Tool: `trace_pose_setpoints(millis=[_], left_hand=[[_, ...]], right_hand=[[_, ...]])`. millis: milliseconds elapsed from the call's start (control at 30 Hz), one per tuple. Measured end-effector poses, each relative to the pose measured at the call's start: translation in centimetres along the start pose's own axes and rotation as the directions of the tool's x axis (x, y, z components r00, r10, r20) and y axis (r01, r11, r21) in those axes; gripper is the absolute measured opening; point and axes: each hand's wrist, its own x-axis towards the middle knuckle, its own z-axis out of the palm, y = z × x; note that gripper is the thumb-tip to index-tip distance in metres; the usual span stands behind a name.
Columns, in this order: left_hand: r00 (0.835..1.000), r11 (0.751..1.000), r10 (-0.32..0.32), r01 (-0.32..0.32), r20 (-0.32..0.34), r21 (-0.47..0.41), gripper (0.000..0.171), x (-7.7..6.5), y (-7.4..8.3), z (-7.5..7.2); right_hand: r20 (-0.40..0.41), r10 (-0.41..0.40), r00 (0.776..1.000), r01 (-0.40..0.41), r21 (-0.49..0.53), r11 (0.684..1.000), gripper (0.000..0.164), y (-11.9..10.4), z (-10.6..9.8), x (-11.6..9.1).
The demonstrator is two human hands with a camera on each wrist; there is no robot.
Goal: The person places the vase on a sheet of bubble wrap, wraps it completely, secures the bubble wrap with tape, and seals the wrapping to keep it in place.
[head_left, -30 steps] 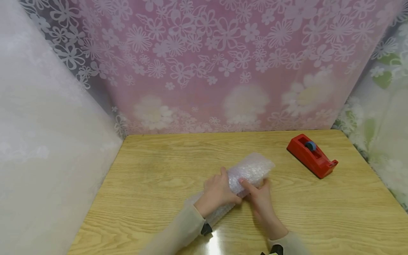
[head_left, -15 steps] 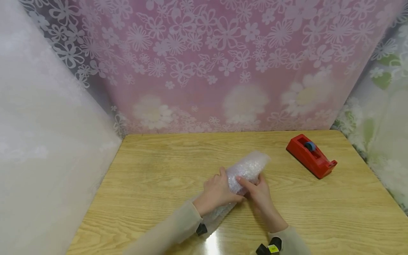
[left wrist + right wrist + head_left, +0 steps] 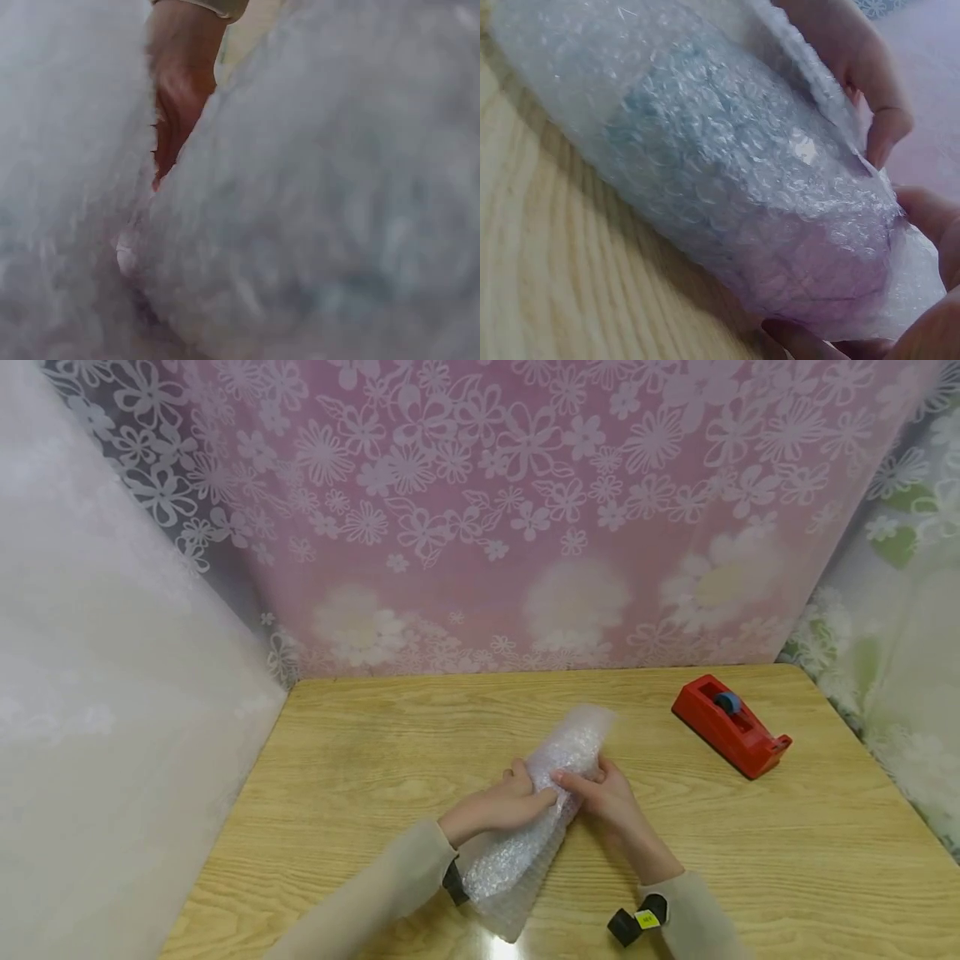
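Note:
A long bundle of clear bubble wrap (image 3: 506, 868) lies slantwise in both hands, near the middle of the table. In the right wrist view, pink and bluish-green colour shows through the wrap (image 3: 705, 165), but what it encloses is hidden. My left hand (image 3: 498, 806) holds the bundle from its left side, its thumb lying over the top. From the other side my right hand (image 3: 611, 802) grips it, thumb on top and fingers underneath. A loose edge of wrap stands up beside the left hand (image 3: 866, 71) in the right wrist view. Blurred wrap (image 3: 322, 195) fills most of the left wrist view.
A red tape dispenser (image 3: 731, 727) with a blue-cored roll stands at the back right of the wooden table (image 3: 360, 735). A pink flowered curtain (image 3: 465, 527) hangs behind the table, with pale cloth (image 3: 112, 693) along the left side.
The bundle has turned steeper, its far end swinging left and its near end coming into fuller view. My left thumb has moved up onto the wrap. The right hand has shifted only slightly.

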Motion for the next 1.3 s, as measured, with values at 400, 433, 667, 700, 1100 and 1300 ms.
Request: trace_pose_setpoints(millis=[400,433,667,700,1100,1300], left_hand=[[1.0,0.984,-0.003,-0.001,-0.022,-0.178,0.108,-0.7,-0.2,0.3],[0.999,0.983,-0.002,-0.005,-0.039,-0.181,0.108,-0.8,-0.3,0.5],[0.971,0.972,0.017,-0.072,-0.239,-0.223,0.112,-0.3,-0.6,2.3],[0.962,0.973,0.012,-0.074,-0.274,-0.219,0.112,-0.3,-0.6,2.6],[0.849,0.988,-0.028,-0.058,-0.527,-0.146,0.111,-0.2,0.5,5.3],[0.801,0.997,-0.007,-0.037,-0.599,-0.062,0.106,0.4,0.7,5.7]], right_hand=[[0.058,0.012,0.998,-0.006,-0.102,0.995,0.074,-0.3,-0.5,0.9],[0.067,0.009,0.998,-0.002,-0.107,0.994,0.076,-0.3,-0.5,1.0],[0.133,0.017,0.991,0.001,-0.133,0.991,0.09,-0.1,-0.9,2.2],[0.137,0.023,0.99,-0.005,-0.133,0.991,0.09,-0.1,-1.0,2.4],[0.201,0.058,0.978,-0.029,-0.144,0.989,0.08,-0.2,-0.8,3.6],[0.238,0.02,0.971,0.011,-0.128,0.992,0.066,0.0,-1.0,4.3]])
